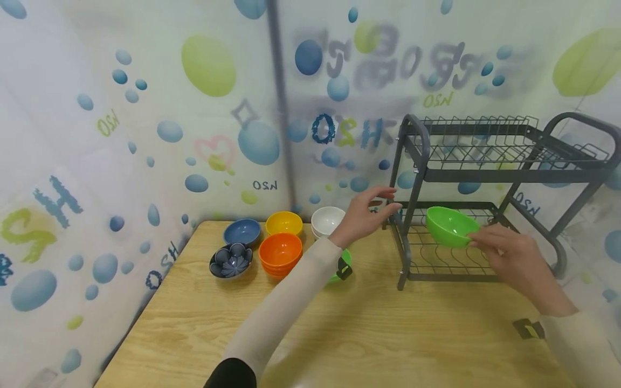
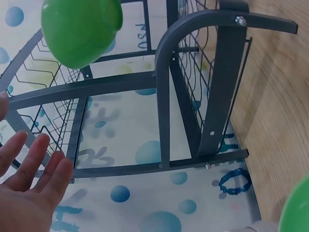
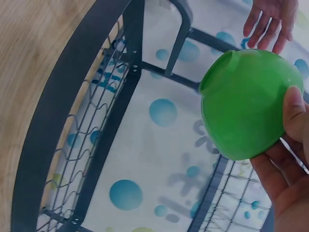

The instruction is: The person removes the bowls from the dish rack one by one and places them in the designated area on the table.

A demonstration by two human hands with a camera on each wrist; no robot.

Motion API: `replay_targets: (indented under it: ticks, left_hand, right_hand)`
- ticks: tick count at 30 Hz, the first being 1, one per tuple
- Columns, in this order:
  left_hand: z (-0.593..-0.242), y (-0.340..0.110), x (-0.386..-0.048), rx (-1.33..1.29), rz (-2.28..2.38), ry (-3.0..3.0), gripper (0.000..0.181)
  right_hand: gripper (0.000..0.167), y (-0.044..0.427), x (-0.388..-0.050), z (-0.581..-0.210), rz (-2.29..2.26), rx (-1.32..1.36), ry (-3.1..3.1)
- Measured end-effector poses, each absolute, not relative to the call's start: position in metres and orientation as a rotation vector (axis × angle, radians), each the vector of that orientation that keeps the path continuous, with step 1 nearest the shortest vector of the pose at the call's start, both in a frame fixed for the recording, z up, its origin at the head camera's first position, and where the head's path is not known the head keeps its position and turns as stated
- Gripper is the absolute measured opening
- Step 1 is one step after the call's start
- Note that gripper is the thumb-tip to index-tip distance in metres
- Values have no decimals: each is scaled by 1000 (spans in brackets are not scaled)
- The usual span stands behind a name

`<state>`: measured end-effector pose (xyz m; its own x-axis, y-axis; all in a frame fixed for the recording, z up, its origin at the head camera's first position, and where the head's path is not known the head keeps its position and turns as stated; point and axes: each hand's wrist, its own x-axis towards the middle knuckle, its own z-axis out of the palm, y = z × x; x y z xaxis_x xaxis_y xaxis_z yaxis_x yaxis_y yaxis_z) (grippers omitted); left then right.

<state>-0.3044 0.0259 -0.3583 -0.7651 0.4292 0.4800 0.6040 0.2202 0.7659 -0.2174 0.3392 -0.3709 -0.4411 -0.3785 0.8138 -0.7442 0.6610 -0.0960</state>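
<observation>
My right hand (image 1: 514,260) pinches a bright green bowl (image 1: 447,229) at its right side, in front of the lower tier of a dark grey two-tier dish rack (image 1: 485,175). In the right wrist view the thumb lies on the outside of the green bowl (image 3: 251,108), with fingers beneath it. My left hand (image 1: 363,216) holds nothing and is beside the rack's left posts. Its fingers are loosely extended in the left wrist view, where the left hand (image 2: 31,186) is apart from the raised bowl (image 2: 82,31).
On the wooden table (image 1: 339,334), left of the rack, stand stacked orange bowls (image 1: 280,252), a yellow bowl (image 1: 284,223), a blue bowl (image 1: 242,233), a flower-patterned dark bowl (image 1: 230,262) and white bowls (image 1: 328,220). Another green bowl (image 1: 347,258) is partly hidden by the left forearm.
</observation>
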Motion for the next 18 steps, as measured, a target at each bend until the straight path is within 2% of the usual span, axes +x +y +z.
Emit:
replay_targets:
  ticks: [2, 10, 18]
  left_hand:
    - [-359, 19, -301, -1020, -1516, -2314, 45]
    - [-361, 0, -282, -1107, -1301, -2337, 54]
    - [-354, -13, -248, -1343, -1029, -2266, 70]
  right_hand:
    - [61, 334, -213, -369, 591, 900, -2061]
    - [53, 310, -202, -360, 645, 1072, -1933]
    - [46, 290, -193, -355, 507, 1170, -1895]
